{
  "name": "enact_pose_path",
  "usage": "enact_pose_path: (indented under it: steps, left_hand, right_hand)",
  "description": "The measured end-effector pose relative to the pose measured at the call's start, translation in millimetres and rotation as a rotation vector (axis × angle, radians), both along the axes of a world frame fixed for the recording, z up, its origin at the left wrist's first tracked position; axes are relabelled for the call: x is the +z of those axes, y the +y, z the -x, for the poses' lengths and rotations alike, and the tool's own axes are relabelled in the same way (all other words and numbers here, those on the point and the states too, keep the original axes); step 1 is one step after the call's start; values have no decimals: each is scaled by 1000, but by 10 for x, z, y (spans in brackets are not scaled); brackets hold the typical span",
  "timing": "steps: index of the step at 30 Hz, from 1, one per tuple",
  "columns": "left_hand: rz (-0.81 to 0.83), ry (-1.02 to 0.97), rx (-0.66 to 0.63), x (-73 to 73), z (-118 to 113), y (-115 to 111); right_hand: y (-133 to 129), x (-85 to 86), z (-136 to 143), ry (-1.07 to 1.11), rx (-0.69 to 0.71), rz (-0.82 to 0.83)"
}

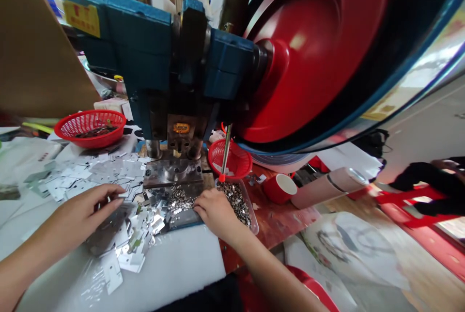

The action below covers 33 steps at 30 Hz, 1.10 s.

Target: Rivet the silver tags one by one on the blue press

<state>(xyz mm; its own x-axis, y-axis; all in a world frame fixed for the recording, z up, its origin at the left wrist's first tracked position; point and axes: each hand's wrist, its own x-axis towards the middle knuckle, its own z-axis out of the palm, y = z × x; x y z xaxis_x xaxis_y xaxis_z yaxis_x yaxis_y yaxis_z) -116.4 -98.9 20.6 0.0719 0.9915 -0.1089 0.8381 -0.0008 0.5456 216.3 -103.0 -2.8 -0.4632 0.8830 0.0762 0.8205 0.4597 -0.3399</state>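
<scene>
My left hand [96, 208] is over a heap of flat metal plates [119, 171], its thumb and fingers pinched on a small metal plate [123, 195]. My right hand [214, 210] is closed at the edge of a pile of small metal pieces [179, 200], in front of the press die [174, 172]; whatever its fingertips hold is hidden. Right beside that hand stands a clear plastic box [254, 217] filled with small metal pieces. A metal rod with a red end [225, 152] leans above the box.
A blue press [145, 55] with a large red flywheel [308, 55] towers over the work area. Red baskets [90, 143] [238, 157] stand behind. A red cup [279, 188] and pink bottle [327, 187] lie right. At far right, a person's dark-clothed legs [428, 181] show.
</scene>
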Motion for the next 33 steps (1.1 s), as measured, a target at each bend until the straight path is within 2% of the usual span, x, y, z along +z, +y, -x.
enact_pose_path:
  steps: [3, 7, 10, 13, 18, 23, 27, 30, 33]
  left_hand:
    - [-35, -138, 10, 56, -174, 29]
    - [8, -275, 28, 123, -462, 144]
    - [-10, -375, 49, 112, -610, 260]
    - [-8, -443, 69, 72, -674, 362]
    - [-16, -508, 115, 47, -755, 491]
    - [-55, -575, 91, 40, -895, 588]
    - [-91, -500, 94, 32, -995, 686]
    - [-140, -446, 117, -11, -1050, 818]
    - [-168, -424, 104, -78, -1091, 951]
  right_hand:
    - [112, 75, 58, 140, -28, 6]
    - [508, 192, 326, 407, -151, -56]
    - [848, 218, 571, 444, -198, -62]
    - [1057, 197, 706, 413, -269, -63]
    - [1120, 181, 688, 423, -266, -25]
    - [1148, 205, 655, 460, -217, 34]
    - [1143, 153, 609, 586, -215, 86]
    - [1107, 77, 579, 674, -228, 40]
    - [1089, 23, 574, 673, -261, -12]
